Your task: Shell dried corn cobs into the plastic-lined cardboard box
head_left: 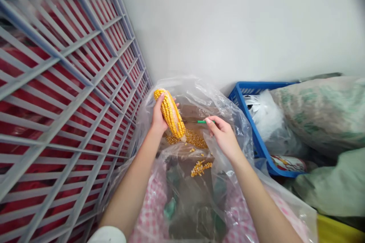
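Observation:
My left hand (160, 114) is wrapped round a corn cob (170, 117), which tilts with its lower end to the right. Most of the cob still carries yellow kernels, and a pale bare strip runs along its length. Between the fingertips of my right hand (221, 133) is a thin tool with a green handle (202, 122); its thin shaft points left towards the cob, apart from it, and its tip is hard to make out. Below the cob, loose corn kernels (196, 139) lie in a clear plastic sheet (238, 125). A smaller clump of kernels (200, 168) rests nearer to me on the plastic.
A grey slatted plastic crate (94, 79) with red material behind it rises at the left. On the right stands a blue basket (258, 136) holding plastic bags, beside a stuffed sack (327, 110). A white wall (228, 26) closes off the back.

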Tool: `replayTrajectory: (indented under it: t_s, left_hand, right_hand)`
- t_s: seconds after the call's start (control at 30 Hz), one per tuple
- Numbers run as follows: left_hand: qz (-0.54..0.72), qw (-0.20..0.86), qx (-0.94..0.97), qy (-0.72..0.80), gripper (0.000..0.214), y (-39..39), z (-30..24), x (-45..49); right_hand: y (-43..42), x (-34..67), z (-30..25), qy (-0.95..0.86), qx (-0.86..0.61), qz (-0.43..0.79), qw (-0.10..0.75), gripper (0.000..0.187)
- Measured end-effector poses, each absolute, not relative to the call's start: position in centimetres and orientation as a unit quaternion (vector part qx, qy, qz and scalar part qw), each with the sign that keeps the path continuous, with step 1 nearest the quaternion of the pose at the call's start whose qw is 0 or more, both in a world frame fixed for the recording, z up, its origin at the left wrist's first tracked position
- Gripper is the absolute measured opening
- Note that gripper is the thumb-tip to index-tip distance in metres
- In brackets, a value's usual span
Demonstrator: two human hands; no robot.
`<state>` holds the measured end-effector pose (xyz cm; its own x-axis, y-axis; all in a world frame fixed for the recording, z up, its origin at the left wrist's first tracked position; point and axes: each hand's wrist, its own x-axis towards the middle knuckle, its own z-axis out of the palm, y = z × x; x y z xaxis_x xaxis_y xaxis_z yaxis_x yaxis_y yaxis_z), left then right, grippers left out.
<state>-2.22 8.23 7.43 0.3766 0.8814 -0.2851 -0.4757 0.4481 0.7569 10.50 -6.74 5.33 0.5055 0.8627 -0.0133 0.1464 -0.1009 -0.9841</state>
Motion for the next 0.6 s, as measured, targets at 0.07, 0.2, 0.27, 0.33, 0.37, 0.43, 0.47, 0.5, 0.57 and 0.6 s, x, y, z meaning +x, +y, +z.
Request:
replayTrajectory:
  t_s: [0.07, 0.2, 0.27, 0.33, 0.37, 0.43, 0.47, 0.5, 0.57, 0.6]
  left_hand:
    - [0.453, 0.768, 0.287, 0.351, 0.032, 8.5, 7.5, -2.5]
    - [0.464, 0.758, 0.286, 0.358, 0.032, 8.8, 7.4, -2.5]
    - [0.463, 0.756, 0.288, 0.361, 0.031, 8.8, 7.3, -2.3]
    - [0.456, 0.757, 0.292, 0.366, 0.032, 8.8, 7.1, -2.2]
    - [0.453, 0.757, 0.295, 0.368, 0.032, 8.8, 7.0, -2.1]
    - [0.457, 0.748, 0.307, 0.370, 0.034, 8.9, 6.7, -2.0]
    - [0.466, 0.739, 0.314, 0.371, 0.034, 8.9, 6.6, -1.9]
    - [0.474, 0.731, 0.320, 0.372, 0.035, 9.0, 6.4, -1.9]
    - [0.483, 0.719, 0.330, 0.376, 0.036, 9.0, 6.1, -1.8]
    - [0.485, 0.713, 0.337, 0.377, 0.036, 8.9, 6.0, -1.7]
  right_hand:
    - [-6.9, 10.5, 5.2, -0.396, -0.692, 0.304, 0.522, 0.032]
    - [-7.1, 10.4, 5.1, -0.423, -0.722, 0.267, 0.478, 0.031]
    - [-7.1, 10.4, 5.1, -0.445, -0.721, 0.241, 0.473, 0.029]
    - [-7.0, 10.4, 5.3, -0.473, -0.716, 0.206, 0.471, 0.027]
    - [-7.0, 10.4, 5.3, -0.486, -0.712, 0.190, 0.471, 0.026]
    - [-7.0, 10.2, 5.4, -0.512, -0.702, 0.166, 0.465, 0.024]
    - [-7.0, 10.0, 5.4, -0.527, -0.698, 0.160, 0.457, 0.022]
    - [-7.0, 9.8, 5.3, -0.543, -0.696, 0.155, 0.444, 0.021]
    - [-7.0, 9.4, 5.1, -0.570, -0.703, 0.144, 0.400, 0.021]
    - [-7.1, 9.2, 5.0, -0.579, -0.712, 0.137, 0.372, 0.021]
